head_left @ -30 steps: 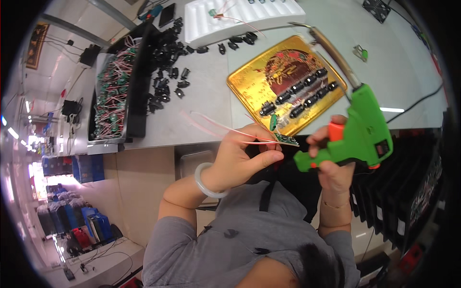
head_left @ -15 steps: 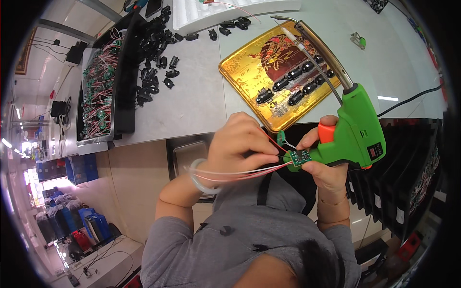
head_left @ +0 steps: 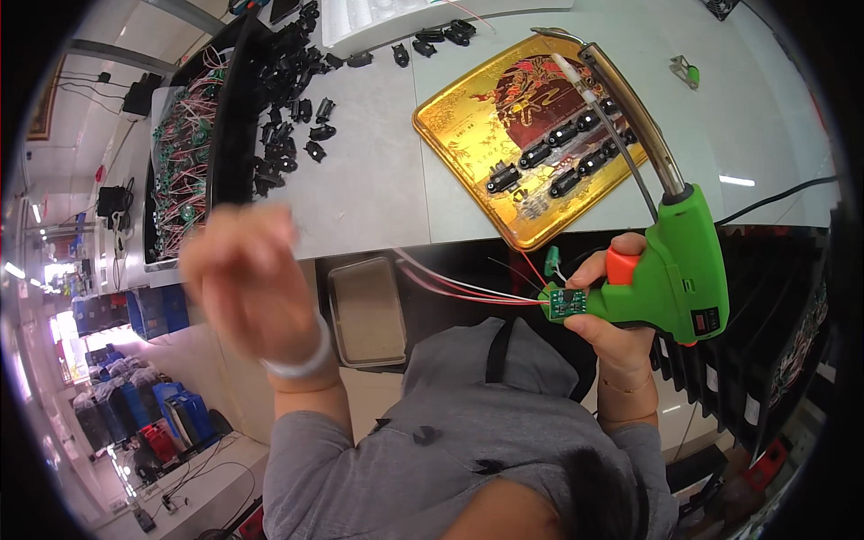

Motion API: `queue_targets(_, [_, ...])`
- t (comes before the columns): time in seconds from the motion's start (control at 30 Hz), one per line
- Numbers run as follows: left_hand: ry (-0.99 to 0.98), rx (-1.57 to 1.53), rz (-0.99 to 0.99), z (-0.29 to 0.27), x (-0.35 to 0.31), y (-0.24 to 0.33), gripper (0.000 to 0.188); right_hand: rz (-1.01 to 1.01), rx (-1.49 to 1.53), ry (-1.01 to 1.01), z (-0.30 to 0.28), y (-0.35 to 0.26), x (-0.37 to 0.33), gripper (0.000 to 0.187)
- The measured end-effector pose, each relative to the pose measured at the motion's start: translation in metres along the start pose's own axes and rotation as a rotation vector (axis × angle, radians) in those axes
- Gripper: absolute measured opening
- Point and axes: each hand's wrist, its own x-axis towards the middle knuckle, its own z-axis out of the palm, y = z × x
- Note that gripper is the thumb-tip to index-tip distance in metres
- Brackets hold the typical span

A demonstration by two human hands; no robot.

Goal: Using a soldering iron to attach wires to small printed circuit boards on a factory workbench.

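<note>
My right hand (head_left: 621, 351) grips a green soldering gun (head_left: 688, 261) with an orange trigger, its bent metal tube rising over the table. Pinched in the same hand, by the gun's handle end, is a small green circuit board (head_left: 568, 304). Red, white and black wires (head_left: 468, 292) trail leftward from it, and a second small green board (head_left: 552, 261) hangs on short leads just above. My left hand (head_left: 247, 283) is smeared by motion near the table edge, beside a black bin (head_left: 236, 171) of wired green boards. Whether its fingers hold anything is not visible.
A gold tin tray (head_left: 454, 108) carries rows of black plastic housings (head_left: 562, 135) beneath the gun's tip. More black housings (head_left: 288, 81) lie heaped by the bin. White foam (head_left: 396, 27) is at the back. A shallow tray (head_left: 369, 315) sits below the table edge; black racks stand at right.
My left hand has let go of the wire at the circuit board and swung left toward the bin. The right hand, with gun and board, has shifted slightly right and down.
</note>
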Motion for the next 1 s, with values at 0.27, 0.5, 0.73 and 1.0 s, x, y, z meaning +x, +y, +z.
queue_targets(0.27, [-0.75,0.339,-0.155,0.036,-0.051,-0.031,0.015,0.039,-0.013,-0.014,0.007,0.001,-0.001,0.065])
queue_targets(0.5, [-0.21,-0.313,-1.044,0.049,-0.083,-0.047,0.02,0.043,-0.151,-0.051,0.012,0.005,-0.003,0.058])
queue_targets(0.73, [-0.027,-0.443,-1.212,0.047,-0.078,-0.045,0.02,0.088,-0.382,-0.088,0.016,0.009,-0.004,0.054])
queue_targets(1.0, [-0.346,-0.164,-1.156,0.012,-0.015,-0.02,0.016,0.034,0.146,-0.04,0.01,0.038,-0.002,0.054])
